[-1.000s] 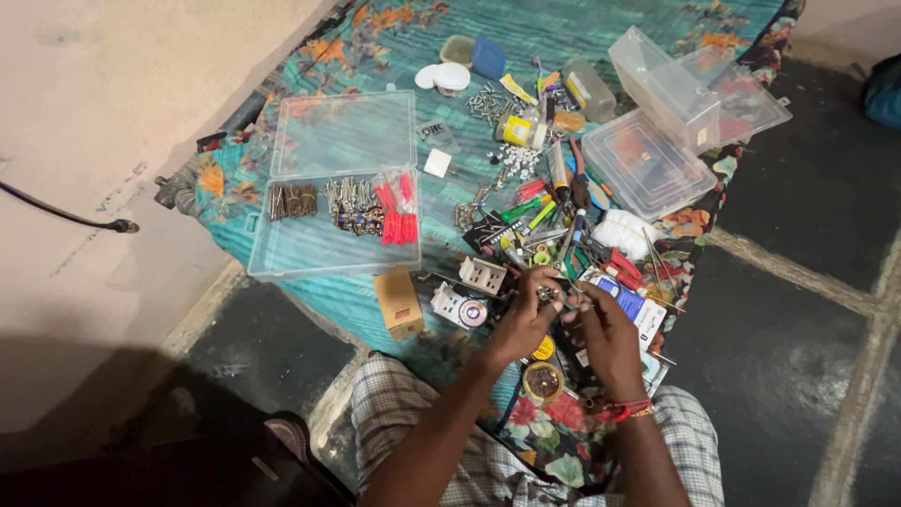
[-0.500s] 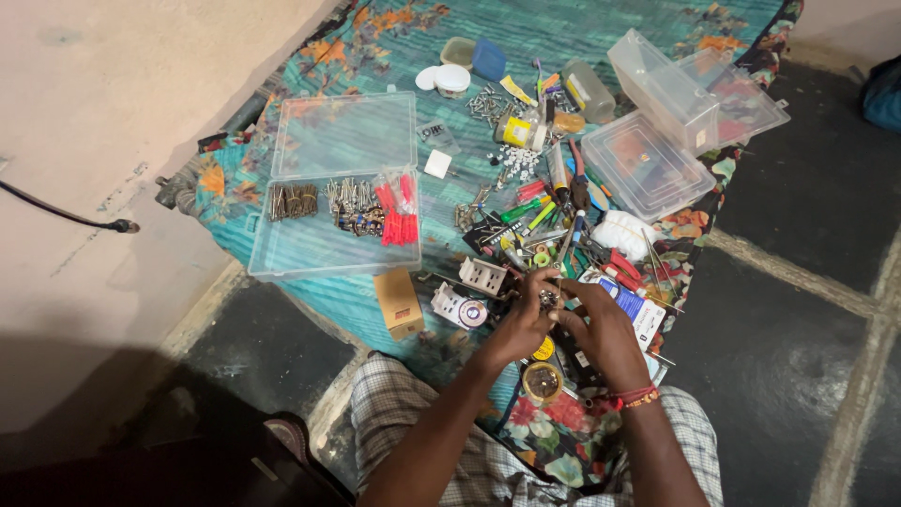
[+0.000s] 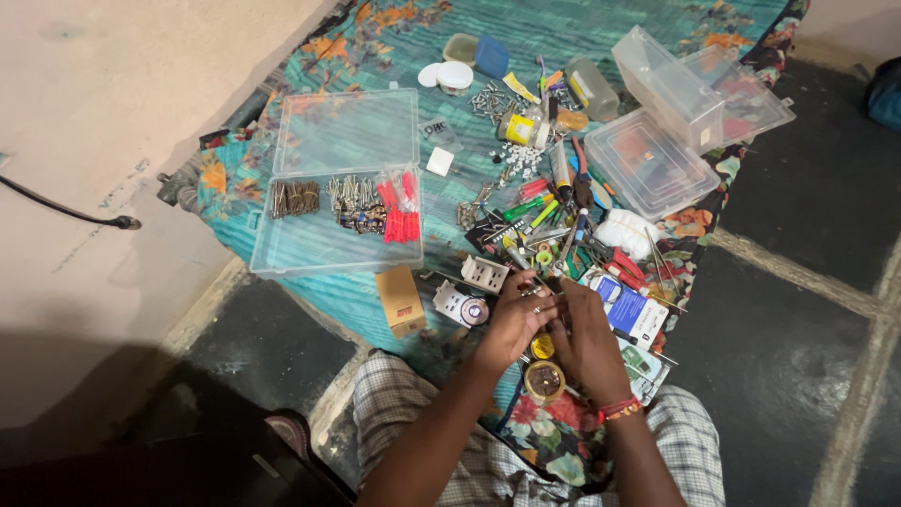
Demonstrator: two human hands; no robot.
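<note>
Firstly, at the far left a black cable (image 3: 70,211) lies on the pale floor. Next to it, on the patterned cloth (image 3: 582,28), sits an open clear plastic box (image 3: 343,183) with nails, screws and red wall plugs (image 3: 399,208) in its compartments. Just below the box lies a small cardboard box (image 3: 401,300), and beside it a white switch part (image 3: 462,307).

In the middle, the left hand (image 3: 511,324) and the right hand (image 3: 587,343) meet over the cloth, fingers curled together around a small metal piece (image 3: 535,291); it is too small to tell what it is, or which hand really grips it. Below the hands lie two round tins (image 3: 543,380).

To the right are mixed tools, a blue packet (image 3: 636,314), and two more clear containers (image 3: 662,155), one with its lid open.
</note>
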